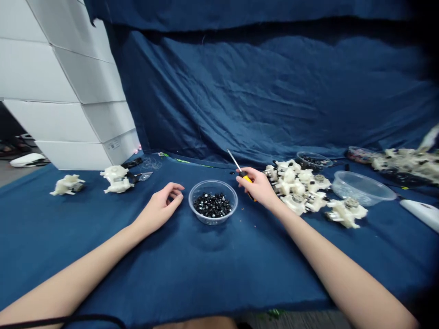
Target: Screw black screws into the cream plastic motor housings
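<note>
Head view: yellow-handled screwdriver (243, 175), steel shaft angled up, handle partly hidden, gripped in right hand (258, 186). Left hand (161, 206), loosely open, empty, just beside clear plastic bowl (212, 182) of glossy black parts (212, 205), too small to identify. Cream plastic assemblies (295, 183) heaped beside the right hand.

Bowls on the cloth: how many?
4 bowls: one by the right hand holding black pieces, one behind the white parts, one right of them, one far back right. Maybe more.
</note>
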Motion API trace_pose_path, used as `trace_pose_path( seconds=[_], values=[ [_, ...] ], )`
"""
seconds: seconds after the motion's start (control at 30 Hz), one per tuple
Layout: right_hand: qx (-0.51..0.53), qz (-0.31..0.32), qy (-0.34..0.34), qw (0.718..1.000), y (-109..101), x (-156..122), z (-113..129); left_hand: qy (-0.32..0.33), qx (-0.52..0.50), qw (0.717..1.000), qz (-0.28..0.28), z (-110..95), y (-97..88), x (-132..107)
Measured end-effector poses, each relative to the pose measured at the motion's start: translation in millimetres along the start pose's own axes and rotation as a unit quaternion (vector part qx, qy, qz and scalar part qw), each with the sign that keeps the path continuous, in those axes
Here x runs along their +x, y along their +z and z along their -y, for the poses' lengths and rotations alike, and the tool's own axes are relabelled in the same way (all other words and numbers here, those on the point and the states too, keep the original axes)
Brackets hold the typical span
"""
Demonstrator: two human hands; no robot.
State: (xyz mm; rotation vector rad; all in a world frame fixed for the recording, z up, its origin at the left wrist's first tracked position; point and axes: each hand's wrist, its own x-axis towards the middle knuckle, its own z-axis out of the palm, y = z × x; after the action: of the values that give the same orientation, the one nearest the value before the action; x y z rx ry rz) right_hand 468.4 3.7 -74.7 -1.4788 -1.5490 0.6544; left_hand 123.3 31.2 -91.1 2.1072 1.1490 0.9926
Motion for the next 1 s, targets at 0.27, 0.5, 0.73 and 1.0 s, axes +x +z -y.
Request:
trace_pose_path(
  seconds=[0.27, 0.5, 0.73, 1.0],
  values=[
    [0.085, 0.044, -0.012, 0.995, 15, 5, -64, 0.042, 0.091, 0.995, -0.025, -17, -26.0, 1],
    [0.089, 0.036, 0.001, 0.995, 18, 12, -68, -0.075, 0.180, 0.949, -0.248, -11, -144.4, -63],
    [0.070, 0.029, 0.005, 0.997, 24, 11, -66, -0.093, 0.279, 0.946, -0.132, 50, -138.3, -31],
    [0.101, 0.043, -0.007, 0.994, 25, 13, -63, -0.081, 0.193, 0.967, -0.147, 32, -121.5, -18]
  ],
)
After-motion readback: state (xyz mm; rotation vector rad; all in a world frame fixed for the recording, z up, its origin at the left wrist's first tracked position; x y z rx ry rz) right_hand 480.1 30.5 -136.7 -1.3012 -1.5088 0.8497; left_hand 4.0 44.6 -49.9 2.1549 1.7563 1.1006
